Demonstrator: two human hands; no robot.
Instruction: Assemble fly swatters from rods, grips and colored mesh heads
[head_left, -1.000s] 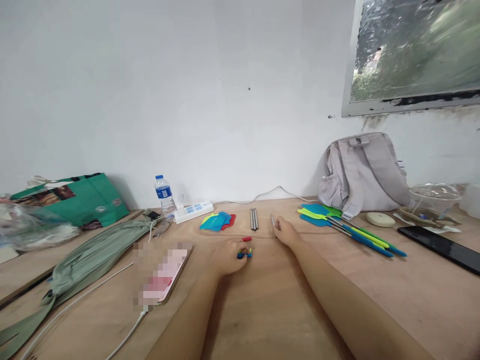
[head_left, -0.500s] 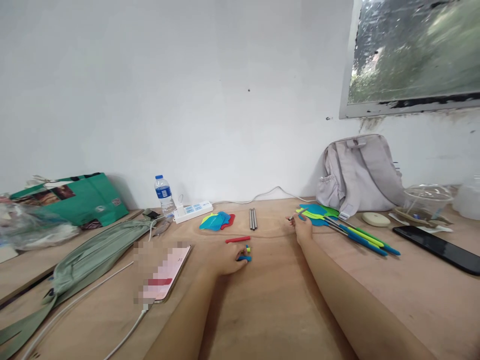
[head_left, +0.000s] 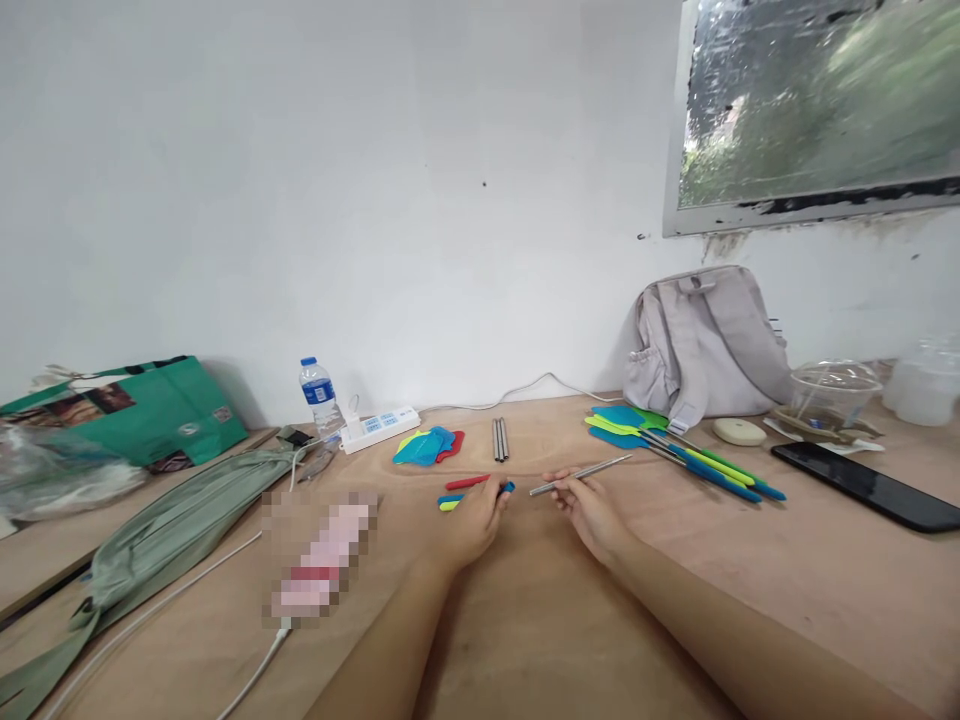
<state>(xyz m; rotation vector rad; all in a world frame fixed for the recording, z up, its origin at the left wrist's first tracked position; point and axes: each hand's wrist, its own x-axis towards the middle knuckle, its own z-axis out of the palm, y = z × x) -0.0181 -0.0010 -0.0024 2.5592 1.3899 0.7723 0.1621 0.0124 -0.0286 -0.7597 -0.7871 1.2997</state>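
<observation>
A blue tubular handle (head_left: 510, 487) is pinched in my left hand (head_left: 472, 525), its end pointing toward my right hand (head_left: 589, 510). My right hand is closed on a thin metal rod (head_left: 600, 469), which lies slantwise across the fingers, one end turned toward the blue handle. Rod and handle are apart. Beside my left hand lie a red handle (head_left: 466, 482) and a yellow-green handle (head_left: 448, 506), with another blue piece partly hidden by the fingers. Farther back rest several metal rods (head_left: 500, 440) and a pile of flat coloured swatter heads (head_left: 430, 446).
Several long-handled swatters (head_left: 694, 462) lie at the right, before a grey backpack (head_left: 701, 345). A black phone (head_left: 862, 485) and a plastic cup (head_left: 835, 392) are farther right. At the left are a blurred phone (head_left: 326, 560), a power strip (head_left: 380, 429) and a water bottle (head_left: 319, 390).
My left hand has lifted the blue handle and turned it toward the right. My right hand has come left and nearer, and the metal rod it holds now shows clearly.
</observation>
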